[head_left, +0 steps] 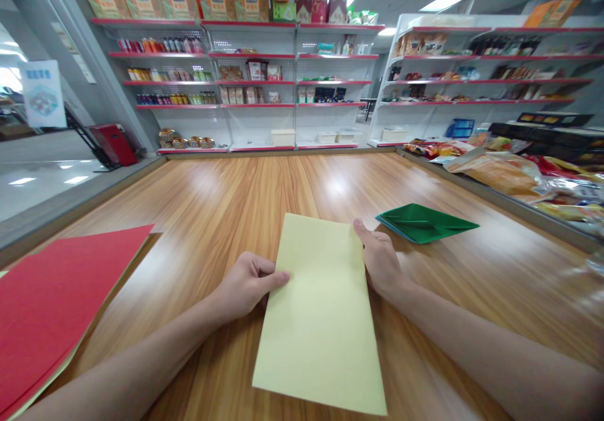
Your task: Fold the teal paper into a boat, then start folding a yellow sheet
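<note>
A pale yellow sheet of paper (pixel 325 314), a tall rectangle, is held between my two hands above the wooden table. My left hand (pixel 248 282) pinches its left edge, thumb on top and fingers curled beneath. At the upper right edge, my right hand (pixel 380 254) grips the paper with the thumb near the corner; its other fingers are partly hidden. Just beyond my right hand lies a folded green paper piece (pixel 425 224), pointed at both ends, with a blue layer beneath it. Off to the left rests a stack of red paper (pixel 61 295) with pale yellow sheets under it.
The wooden table (pixel 226 201) has a raised edge. Packaged snacks (pixel 504 172) are piled beyond its right edge. Store shelves (pixel 250 81) with bottles, boxes and tins stand at the back. A red box-shaped object (pixel 113 144) is on the floor at left.
</note>
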A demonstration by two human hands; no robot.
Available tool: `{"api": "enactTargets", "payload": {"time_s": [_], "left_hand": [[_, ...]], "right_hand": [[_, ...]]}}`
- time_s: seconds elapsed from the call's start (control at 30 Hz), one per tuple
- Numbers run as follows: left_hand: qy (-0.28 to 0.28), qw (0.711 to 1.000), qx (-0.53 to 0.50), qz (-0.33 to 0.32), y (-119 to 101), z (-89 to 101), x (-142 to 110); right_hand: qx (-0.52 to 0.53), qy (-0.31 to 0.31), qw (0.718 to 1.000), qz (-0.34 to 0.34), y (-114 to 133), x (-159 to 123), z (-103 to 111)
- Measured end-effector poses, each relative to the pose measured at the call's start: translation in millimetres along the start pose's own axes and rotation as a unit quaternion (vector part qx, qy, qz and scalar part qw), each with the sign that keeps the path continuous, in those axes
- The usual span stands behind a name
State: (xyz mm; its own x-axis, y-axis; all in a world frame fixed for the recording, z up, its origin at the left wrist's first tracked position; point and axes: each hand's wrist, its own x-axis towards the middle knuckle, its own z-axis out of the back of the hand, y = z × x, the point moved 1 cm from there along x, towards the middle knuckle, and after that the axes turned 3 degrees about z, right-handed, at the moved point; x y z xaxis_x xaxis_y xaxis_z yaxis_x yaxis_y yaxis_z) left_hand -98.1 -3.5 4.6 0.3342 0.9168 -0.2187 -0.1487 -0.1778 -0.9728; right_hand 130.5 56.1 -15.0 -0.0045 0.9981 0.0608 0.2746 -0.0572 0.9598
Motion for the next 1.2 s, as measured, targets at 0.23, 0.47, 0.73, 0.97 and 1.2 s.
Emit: {"api": "enactTargets", "payload": {"time_s": [0.23, 0.47, 0.73, 0.97, 1.2], "left_hand": [[-0.021, 0.999, -0.024, 0.009, 6, 0.8, 2], [-0.031, 0.999, -0.023, 0.011, 7, 1.0, 2], [-0.073, 0.984, -0.151, -0.059, 16, 4.2, 10], [-0.126, 0.984, -0.122, -0.036, 15, 5.5, 8], [-0.149, 0.984, -0.091, -0.038, 16, 6.8, 8]], "right_hand": [[-0.018, 0.015, 0.999, 0.04, -3, 2, 5], [-0.052, 0.032, 0.997, 0.046, -3, 2, 5], [-0.121, 0.114, 0.986, 0.025, -3, -8, -4], [-0.143, 0.126, 0.982, 0.006, 1, -11, -7], [-0.131, 0.12, 0.984, 0.004, -1, -11, -8]]}}
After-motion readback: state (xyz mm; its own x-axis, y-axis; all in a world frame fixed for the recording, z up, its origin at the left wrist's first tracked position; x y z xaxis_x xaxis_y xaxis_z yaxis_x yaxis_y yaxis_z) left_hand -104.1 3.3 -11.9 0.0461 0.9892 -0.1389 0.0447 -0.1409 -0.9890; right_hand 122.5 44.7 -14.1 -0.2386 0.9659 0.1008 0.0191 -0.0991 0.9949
